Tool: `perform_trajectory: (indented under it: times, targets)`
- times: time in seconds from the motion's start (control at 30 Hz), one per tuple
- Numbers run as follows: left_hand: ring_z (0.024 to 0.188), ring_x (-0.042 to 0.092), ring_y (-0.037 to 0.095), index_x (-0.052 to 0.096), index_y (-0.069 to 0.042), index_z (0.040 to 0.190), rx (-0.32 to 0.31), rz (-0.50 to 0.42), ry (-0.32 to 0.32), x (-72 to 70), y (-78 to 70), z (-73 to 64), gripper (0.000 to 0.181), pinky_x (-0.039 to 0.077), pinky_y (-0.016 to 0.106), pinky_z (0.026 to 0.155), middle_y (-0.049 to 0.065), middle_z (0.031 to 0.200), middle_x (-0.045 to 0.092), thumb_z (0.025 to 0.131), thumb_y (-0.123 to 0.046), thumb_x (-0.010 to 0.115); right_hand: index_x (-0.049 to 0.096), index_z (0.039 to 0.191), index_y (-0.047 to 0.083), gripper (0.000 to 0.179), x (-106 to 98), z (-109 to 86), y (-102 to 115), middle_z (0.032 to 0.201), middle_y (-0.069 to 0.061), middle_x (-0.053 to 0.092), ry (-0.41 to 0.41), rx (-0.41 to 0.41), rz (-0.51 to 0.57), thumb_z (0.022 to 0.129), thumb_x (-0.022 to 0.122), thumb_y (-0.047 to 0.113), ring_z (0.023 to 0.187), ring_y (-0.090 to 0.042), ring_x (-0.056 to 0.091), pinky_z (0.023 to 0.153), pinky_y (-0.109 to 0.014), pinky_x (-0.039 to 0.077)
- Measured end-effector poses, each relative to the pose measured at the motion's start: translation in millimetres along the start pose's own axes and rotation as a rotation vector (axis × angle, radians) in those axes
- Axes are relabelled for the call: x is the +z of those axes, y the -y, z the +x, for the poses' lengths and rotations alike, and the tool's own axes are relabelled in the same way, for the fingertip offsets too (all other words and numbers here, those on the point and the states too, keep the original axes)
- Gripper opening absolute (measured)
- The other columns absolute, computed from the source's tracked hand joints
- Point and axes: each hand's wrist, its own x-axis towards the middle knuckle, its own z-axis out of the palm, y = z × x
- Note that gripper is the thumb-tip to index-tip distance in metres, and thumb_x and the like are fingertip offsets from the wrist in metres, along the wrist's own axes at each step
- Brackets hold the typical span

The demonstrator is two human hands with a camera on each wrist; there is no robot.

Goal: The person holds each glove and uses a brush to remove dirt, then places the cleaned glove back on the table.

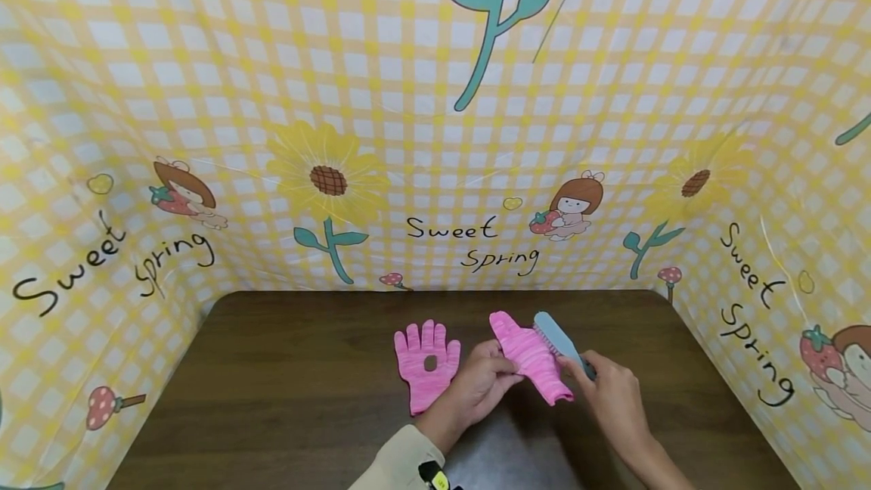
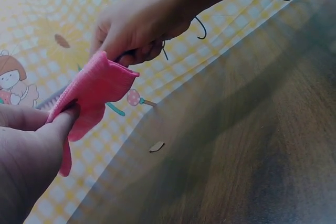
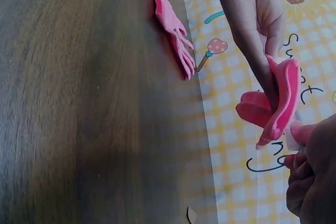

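My left hand (image 1: pixel 483 384) pinches a pink knitted glove (image 1: pixel 524 350) and holds it up above the table. In the left wrist view, the thumb presses on one side of the glove (image 2: pixel 92 100). My right hand (image 1: pixel 615 399) grips the dark handle of a light blue brush (image 1: pixel 558 335), whose bristles face the glove and meet it along its right side. From the right wrist view, the brush is mostly hidden behind the glove (image 3: pixel 286 98) and the right hand (image 3: pixel 312 174). A second pink glove (image 1: pixel 418 388) lies flat on the table, left of my left hand.
The brown wooden table (image 1: pixel 292 399) is enclosed at the back and sides by yellow checked cloth (image 1: pixel 435 150) printed with flowers and figures. A brown oval spot (image 1: pixel 430 363) shows on the lying glove. A small pale flake (image 2: pixel 156 146) lies on the table.
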Motion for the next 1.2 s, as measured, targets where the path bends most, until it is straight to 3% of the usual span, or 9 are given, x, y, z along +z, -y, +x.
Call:
perform_trajectory:
  times: [0.07,0.13,0.27,0.4,0.57,0.93,1.2]
  targets:
    - [0.118,0.054,0.022,0.052,0.005,0.113,0.010,0.003,-0.017,-0.5,0.3,0.0,0.027,0.029,0.060,0.122,0.012,0.116,0.058,0.091,0.016,0.040,0.066,0.073,0.012,0.023,0.6,-0.3,3.6,0.056,0.011,0.037,-0.010,-0.010,0.014,0.080,0.085,0.023,0.054,-0.008,0.038,0.050,-0.029,0.040]
    - [0.118,0.055,0.024,0.052,0.007,0.113,0.018,0.005,-0.028,-0.8,0.3,-0.2,0.027,0.029,0.061,0.121,0.013,0.115,0.059,0.090,0.016,0.040,0.067,0.074,0.011,0.021,0.9,-1.8,8.4,0.057,0.012,0.038,-0.018,-0.047,0.043,0.080,0.085,0.020,0.054,-0.003,0.037,0.049,-0.023,0.039]
    - [0.138,0.046,0.035,0.039,0.019,0.139,0.030,0.016,-0.002,-1.2,-2.0,-0.6,0.048,0.027,0.060,0.121,0.030,0.144,0.050,0.092,0.016,0.037,0.069,0.077,0.009,0.017,2.5,-8.4,19.8,0.061,0.011,0.050,-0.002,-0.146,0.092,0.077,0.087,0.012,0.056,0.005,0.036,0.047,-0.012,0.036]
    - [0.146,0.037,0.038,0.031,0.020,0.146,0.034,0.021,0.024,-1.5,-4.7,-0.5,0.053,0.026,0.059,0.122,0.033,0.156,0.038,0.093,0.016,0.034,0.071,0.078,0.008,0.017,4.8,-11.1,23.6,0.066,0.006,0.061,-0.010,-0.200,0.071,0.075,0.088,0.011,0.058,0.006,0.039,0.048,-0.009,0.037]
    - [0.148,0.034,0.040,0.031,0.018,0.148,0.020,0.016,0.037,-1.5,-4.3,-1.6,0.054,0.024,0.059,0.122,0.032,0.157,0.037,0.094,0.015,0.034,0.073,0.078,0.009,0.017,4.2,-8.5,18.9,0.064,0.007,0.058,-0.038,-0.172,0.042,0.076,0.088,0.015,0.056,0.005,0.037,0.048,-0.012,0.036]
    - [0.148,0.037,0.037,0.034,0.011,0.150,-0.025,0.005,0.000,0.3,-3.7,-1.9,0.055,0.028,0.056,0.121,0.026,0.156,0.041,0.095,0.014,0.040,0.069,0.075,0.012,0.020,3.3,-4.9,7.4,0.062,0.007,0.058,-0.064,-0.142,0.029,0.077,0.088,0.017,0.054,0.002,0.040,0.048,-0.016,0.039]
    - [0.150,0.032,0.041,0.030,0.015,0.149,-0.021,-0.015,0.014,3.8,-1.5,-0.8,0.055,0.027,0.056,0.122,0.030,0.159,0.036,0.094,0.017,0.036,0.070,0.075,0.012,0.020,2.1,-5.3,3.4,0.062,0.006,0.058,-0.069,-0.132,0.007,0.077,0.088,0.019,0.054,0.000,0.041,0.047,-0.022,0.042]
